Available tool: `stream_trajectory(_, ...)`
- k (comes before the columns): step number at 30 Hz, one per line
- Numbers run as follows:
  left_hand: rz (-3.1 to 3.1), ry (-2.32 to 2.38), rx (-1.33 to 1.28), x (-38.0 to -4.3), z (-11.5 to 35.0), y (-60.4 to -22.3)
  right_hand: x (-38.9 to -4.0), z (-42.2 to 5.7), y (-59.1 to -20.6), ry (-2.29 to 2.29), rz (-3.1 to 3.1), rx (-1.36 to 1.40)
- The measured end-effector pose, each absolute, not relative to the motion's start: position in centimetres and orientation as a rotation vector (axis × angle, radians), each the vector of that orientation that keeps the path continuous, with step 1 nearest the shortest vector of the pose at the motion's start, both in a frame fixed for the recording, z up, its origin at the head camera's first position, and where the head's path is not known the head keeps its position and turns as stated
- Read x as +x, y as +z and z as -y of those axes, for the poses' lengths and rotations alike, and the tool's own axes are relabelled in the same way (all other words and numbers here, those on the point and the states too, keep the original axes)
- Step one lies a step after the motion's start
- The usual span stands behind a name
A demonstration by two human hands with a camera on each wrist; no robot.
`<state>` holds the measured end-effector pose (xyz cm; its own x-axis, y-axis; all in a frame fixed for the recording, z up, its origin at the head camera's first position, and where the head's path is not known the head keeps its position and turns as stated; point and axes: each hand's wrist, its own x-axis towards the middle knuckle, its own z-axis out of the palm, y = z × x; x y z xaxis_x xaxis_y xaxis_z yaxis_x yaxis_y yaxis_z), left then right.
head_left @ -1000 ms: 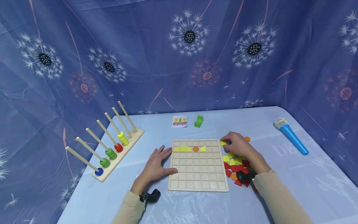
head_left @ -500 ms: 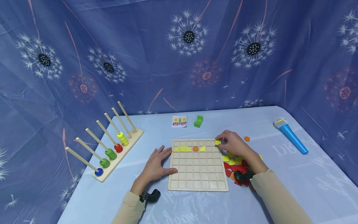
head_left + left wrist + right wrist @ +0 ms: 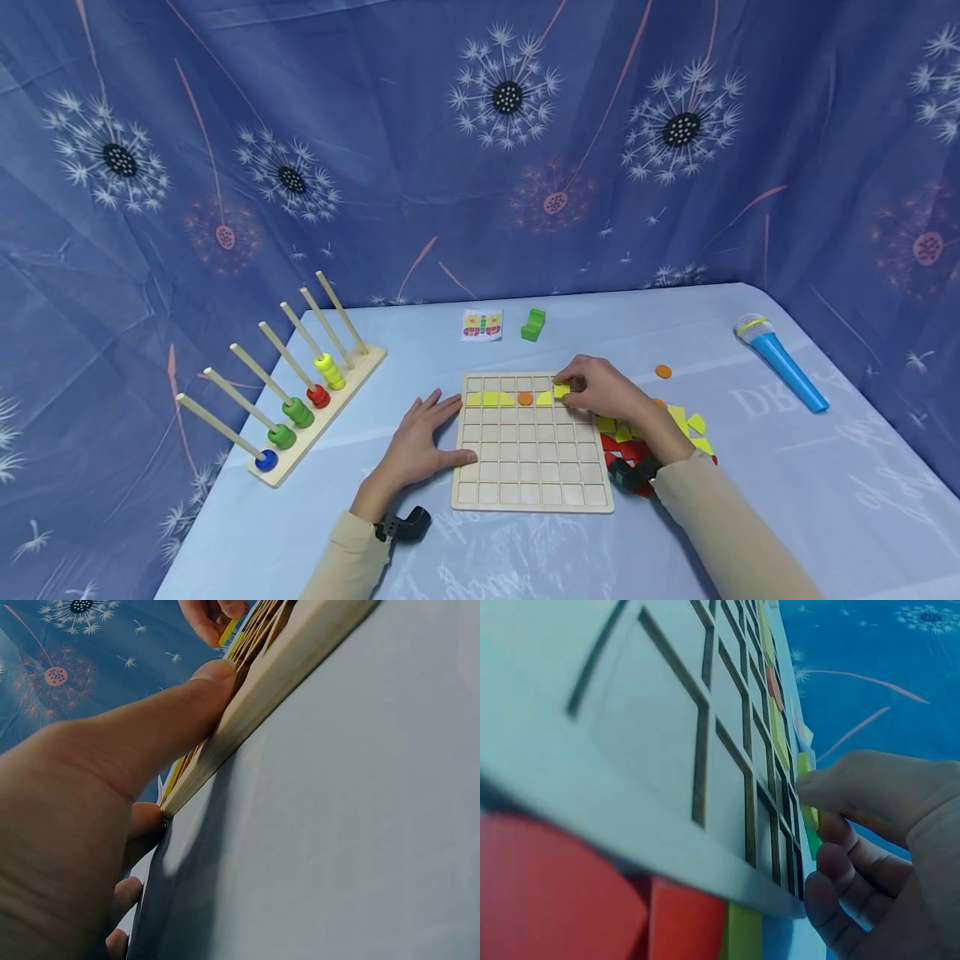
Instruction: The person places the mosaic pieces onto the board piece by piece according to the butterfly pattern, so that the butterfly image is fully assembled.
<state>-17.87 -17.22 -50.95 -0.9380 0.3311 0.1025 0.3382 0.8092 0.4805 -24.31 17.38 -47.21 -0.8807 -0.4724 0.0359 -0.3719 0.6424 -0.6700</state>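
1. Pinching a yellow square (image 3: 562, 391) between thumb and fingers of the right hand (image 3: 609, 390), in a narrow grip.
2. Holding that square over the far right part of the wooden board (image 3: 528, 454), just right of a yellow rounded tile (image 3: 544, 399); impossible to tell whether touching the board.
3. Resting the left hand (image 3: 420, 437) at the board's left side, with fingers extended, spread wide from the thumb, and with the thumb on the rim.
4. In the board's second row from the far edge, left of the rounded tile: three yellow tiles (image 3: 491, 399), then an orange disc (image 3: 525, 399).
5. Right of the board, partly hidden by the right arm: red pieces (image 3: 622, 447) and yellow pieces (image 3: 677, 416); farther back, a loose orange disc (image 3: 663, 372).
6. Beyond the board: a butterfly card (image 3: 482, 326) near a green block (image 3: 533, 325).
7. Far right: a blue toy microphone (image 3: 782, 364). Far left: a peg stand (image 3: 330, 419) with coloured rings (image 3: 298, 412).
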Motion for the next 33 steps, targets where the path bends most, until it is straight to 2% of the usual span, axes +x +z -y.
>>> stream_trajectory(19,2.983,-0.776,-0.553,-17.7,17.3,-50.7,-24.3,-16.9,-47.8,-0.942,-2.74,-0.812)
stream_trajectory(33,2.964,-0.775,-0.57,-17.7,17.2,-50.9,-23.8,-20.7,-46.5,-1.09,-2.834,-0.598)
